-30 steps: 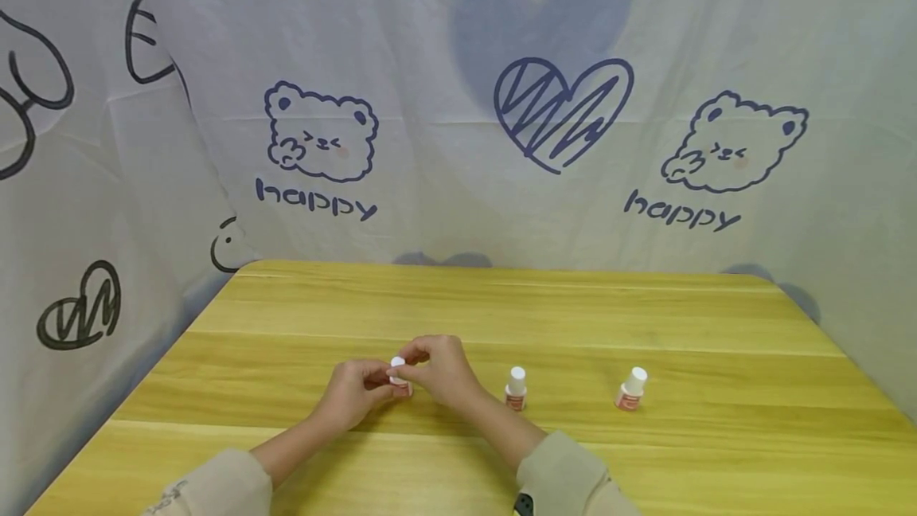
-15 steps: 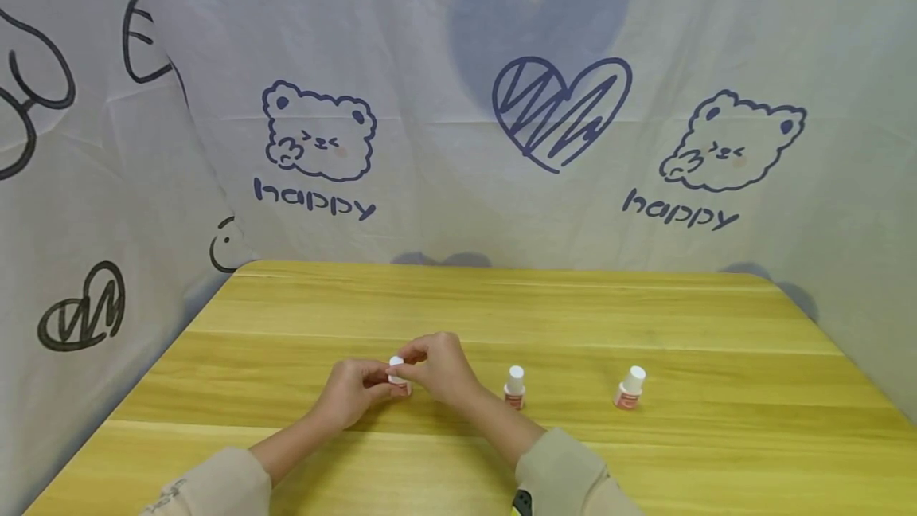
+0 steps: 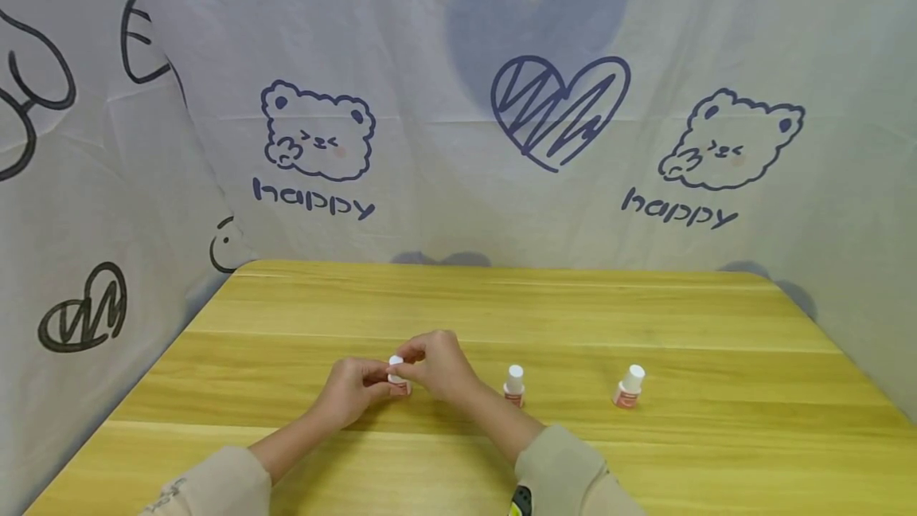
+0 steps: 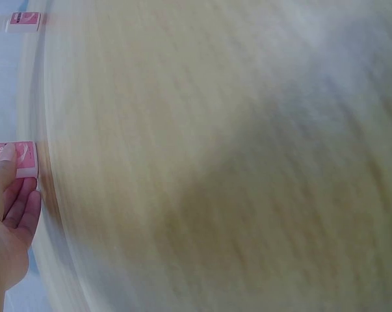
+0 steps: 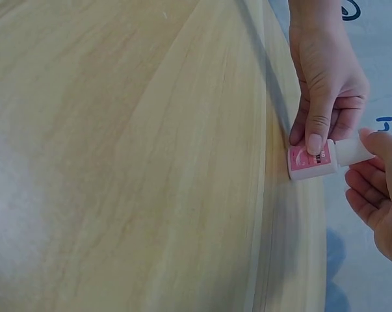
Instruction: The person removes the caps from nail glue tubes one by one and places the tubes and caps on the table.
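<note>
A small white bottle [image 3: 399, 387] with a pink label and a white cap stands upright on the table, left of the middle. My left hand [image 3: 349, 393] grips its labelled body between thumb and fingers, and the right wrist view shows that thumb lying on the pink label [image 5: 302, 160]. From the other side my right hand [image 3: 446, 371] pinches the white cap [image 5: 353, 151] with thumb and fingers. In the left wrist view the same bottle [image 4: 28, 156] is only partly visible, its cap cut off at the frame edge.
Two similar capped bottles stand to the right on the wooden table [image 3: 458, 309]: a middle bottle [image 3: 514, 385], close beside my right forearm, and a right bottle [image 3: 630, 386]. A printed white cloth [image 3: 430, 181] hangs behind the table and along its left side.
Both hands keep their hold on the bottle and its cap, with hardly any visible movement. The whole view shifts very slightly.
</note>
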A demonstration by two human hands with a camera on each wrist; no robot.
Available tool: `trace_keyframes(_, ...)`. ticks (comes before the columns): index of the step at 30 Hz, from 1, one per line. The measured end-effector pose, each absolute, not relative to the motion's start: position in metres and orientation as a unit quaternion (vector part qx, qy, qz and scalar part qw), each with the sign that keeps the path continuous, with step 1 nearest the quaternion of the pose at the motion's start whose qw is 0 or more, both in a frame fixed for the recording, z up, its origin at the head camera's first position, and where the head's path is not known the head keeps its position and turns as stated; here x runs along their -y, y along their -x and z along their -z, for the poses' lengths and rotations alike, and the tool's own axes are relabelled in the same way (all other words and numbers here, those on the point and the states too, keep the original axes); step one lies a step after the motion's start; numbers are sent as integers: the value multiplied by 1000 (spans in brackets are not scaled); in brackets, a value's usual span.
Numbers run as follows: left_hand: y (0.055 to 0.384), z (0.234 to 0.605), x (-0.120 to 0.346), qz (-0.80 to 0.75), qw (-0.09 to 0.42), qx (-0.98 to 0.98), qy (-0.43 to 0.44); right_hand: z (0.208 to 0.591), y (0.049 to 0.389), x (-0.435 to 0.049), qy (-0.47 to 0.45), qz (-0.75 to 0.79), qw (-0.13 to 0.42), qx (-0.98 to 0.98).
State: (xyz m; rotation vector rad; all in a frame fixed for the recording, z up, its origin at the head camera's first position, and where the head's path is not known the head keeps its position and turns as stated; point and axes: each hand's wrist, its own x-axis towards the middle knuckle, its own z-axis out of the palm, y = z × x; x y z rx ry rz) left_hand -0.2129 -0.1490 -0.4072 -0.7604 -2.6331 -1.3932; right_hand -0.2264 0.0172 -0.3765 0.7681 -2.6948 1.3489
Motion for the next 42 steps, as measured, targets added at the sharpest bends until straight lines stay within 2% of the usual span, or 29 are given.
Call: trace_keyframes(42,218,411,150,422,46,866,264,370,229,-19,-327,-388,28,861)
